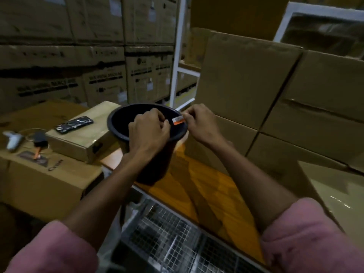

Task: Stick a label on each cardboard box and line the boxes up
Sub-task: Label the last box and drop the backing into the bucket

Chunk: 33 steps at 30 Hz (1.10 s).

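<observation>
Both hands pinch one small label [178, 121] over the black bucket [118, 123]: left hand [149, 128], right hand [199, 123]. Best peel slowly, keeping it flat for the cardboard box [248, 75].

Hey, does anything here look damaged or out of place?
One thing: the cardboard box stacked on the right has a dented, creased front face. Otherwise nothing stands out; both hands, left and right, pinch a small label over the black bucket.
</observation>
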Available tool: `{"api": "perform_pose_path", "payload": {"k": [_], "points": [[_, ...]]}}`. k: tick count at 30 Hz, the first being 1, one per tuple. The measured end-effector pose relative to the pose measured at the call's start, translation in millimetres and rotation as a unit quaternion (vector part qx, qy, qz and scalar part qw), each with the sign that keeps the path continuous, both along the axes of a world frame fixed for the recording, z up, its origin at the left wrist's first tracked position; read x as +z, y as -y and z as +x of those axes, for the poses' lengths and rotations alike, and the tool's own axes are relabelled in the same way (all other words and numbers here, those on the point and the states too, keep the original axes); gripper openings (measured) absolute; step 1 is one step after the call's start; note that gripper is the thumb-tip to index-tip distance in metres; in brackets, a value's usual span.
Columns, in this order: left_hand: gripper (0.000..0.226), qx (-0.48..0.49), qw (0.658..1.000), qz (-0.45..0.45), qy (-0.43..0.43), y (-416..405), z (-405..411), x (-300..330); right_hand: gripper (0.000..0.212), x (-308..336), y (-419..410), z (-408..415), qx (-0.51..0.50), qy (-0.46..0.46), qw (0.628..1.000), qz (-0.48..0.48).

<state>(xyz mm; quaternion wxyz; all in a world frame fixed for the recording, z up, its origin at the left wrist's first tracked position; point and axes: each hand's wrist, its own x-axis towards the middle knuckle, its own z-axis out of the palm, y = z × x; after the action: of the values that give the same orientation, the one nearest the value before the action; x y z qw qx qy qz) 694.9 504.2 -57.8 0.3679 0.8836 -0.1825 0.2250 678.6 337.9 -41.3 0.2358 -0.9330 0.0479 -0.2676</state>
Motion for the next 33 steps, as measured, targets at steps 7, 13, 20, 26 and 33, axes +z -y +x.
{"api": "perform_pose_path", "payload": {"k": [7, 13, 20, 26, 33], "points": [[0.029, 0.02, 0.978, 0.205, -0.026, -11, 67, -4, 0.025, -20, -35, 53, 0.046, -0.062, 0.997, -0.018], [0.013, -0.023, 0.978, 0.197, -0.058, -15, 87, -7, 0.025, -46, -37, 83, 0.07, -0.077, 0.995, 0.005], [0.013, -0.042, 0.984, 0.139, -0.104, -18, 93, -16, 0.014, -47, -36, 83, 0.083, -0.067, 0.994, 0.039], [0.017, -0.054, 0.986, 0.092, -0.131, -17, 100, -17, 0.014, -49, -38, 82, 0.052, -0.029, 0.995, 0.075], [0.017, -0.019, 0.973, 0.172, -0.15, -20, 101, -10, 0.051, -45, -32, 86, -0.015, -0.01, 0.996, 0.086]]}}
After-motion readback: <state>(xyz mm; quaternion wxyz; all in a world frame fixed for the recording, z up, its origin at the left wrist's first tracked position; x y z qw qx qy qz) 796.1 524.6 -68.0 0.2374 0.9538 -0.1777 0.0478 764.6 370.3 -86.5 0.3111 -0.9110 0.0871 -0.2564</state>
